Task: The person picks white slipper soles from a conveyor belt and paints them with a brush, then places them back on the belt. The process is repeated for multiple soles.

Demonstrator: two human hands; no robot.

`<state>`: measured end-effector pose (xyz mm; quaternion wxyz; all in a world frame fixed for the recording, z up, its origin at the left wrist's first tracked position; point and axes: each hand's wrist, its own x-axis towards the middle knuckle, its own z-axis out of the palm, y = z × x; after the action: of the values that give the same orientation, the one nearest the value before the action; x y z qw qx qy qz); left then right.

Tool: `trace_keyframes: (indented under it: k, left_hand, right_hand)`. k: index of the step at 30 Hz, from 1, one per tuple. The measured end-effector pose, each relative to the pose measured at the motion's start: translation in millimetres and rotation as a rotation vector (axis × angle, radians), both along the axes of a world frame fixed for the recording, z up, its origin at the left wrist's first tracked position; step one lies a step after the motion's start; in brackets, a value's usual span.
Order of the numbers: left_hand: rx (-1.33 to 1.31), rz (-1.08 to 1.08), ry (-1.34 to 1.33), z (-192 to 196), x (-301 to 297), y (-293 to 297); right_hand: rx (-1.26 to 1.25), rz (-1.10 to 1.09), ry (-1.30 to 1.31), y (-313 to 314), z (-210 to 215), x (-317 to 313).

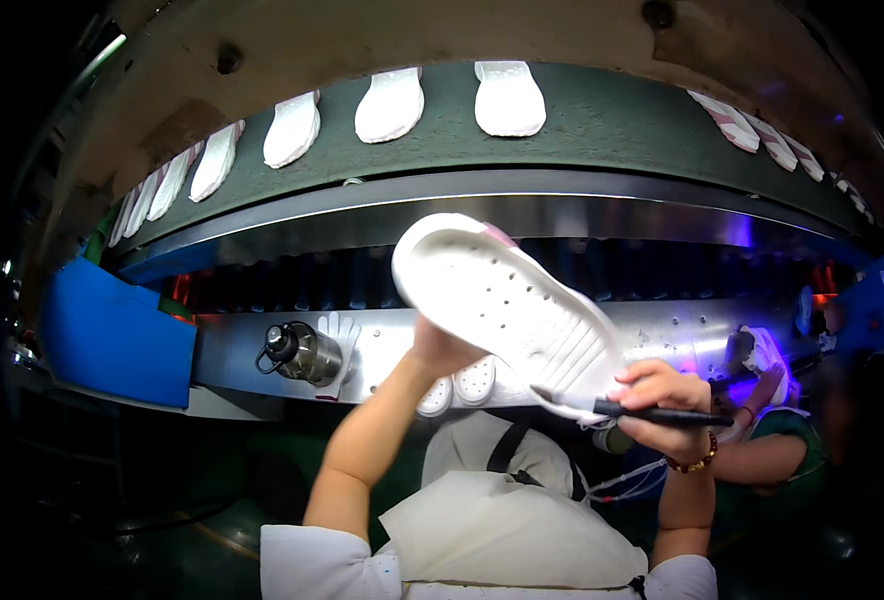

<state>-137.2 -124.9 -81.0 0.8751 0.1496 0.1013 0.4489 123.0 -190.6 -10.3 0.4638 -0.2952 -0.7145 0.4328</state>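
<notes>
The left hand point(440, 350) grips a white moulded rubber shoe sole point(507, 305) from behind, tread up; the right hand point(667, 408) pinches a black pen-like tool point(652, 412) at its heel edge, so the edge work seems just begun.

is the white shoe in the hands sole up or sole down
Sole up: the white shoe shows its grooved, dotted tread to the camera, tilted, with the left hand beneath it.

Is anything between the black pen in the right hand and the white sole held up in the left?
Nothing visible. The right hand holds the black pen with its tip at the heel edge of the white shoe sole, which the left hand holds up from beneath. No object sits between tip and sole.
</notes>
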Motion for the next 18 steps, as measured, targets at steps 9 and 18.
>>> trace_keyframes:
  k: [9, 18]
  left_hand:
    - [-0.023, 0.12, 0.098, 13, 46, -19]
    - [0.039, 0.245, 0.104, 13, 33, -14]
  right_hand:
    - [0.15, -0.197, -0.06, 25, -18, -45]
    - [0.145, 0.0, -0.06, 11, -7, -36]
